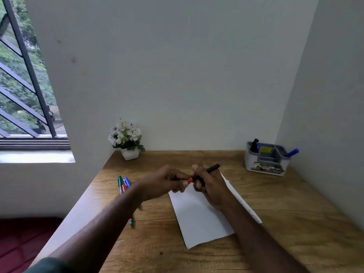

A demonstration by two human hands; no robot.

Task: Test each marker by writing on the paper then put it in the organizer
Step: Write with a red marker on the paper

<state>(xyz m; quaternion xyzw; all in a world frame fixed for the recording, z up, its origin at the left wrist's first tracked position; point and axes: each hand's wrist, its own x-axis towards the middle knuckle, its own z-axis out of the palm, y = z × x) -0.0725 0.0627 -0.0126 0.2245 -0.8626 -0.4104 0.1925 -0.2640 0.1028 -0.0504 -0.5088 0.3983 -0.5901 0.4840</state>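
Above the white paper (199, 217) at mid-desk: both hands meeting on one marker (211, 168). Right hand (209, 186) wrapped around its dark barrel, green-tipped end angled up toward far right; left hand (167, 181) pinching the red cap (189, 180) at its other end. Left of the paper, loose markers (123, 183) lying on the wooden desk (285, 223), partly hidden by the left forearm. Far right corner: grey organizer (266, 159), already holding a blue marker (292, 152). Far left: potted white flowers (126, 137).

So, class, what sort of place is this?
Probably a home study corner: a wooden desk set into a white-walled nook beside a barred window, with a desk organizer and a small potted flower.
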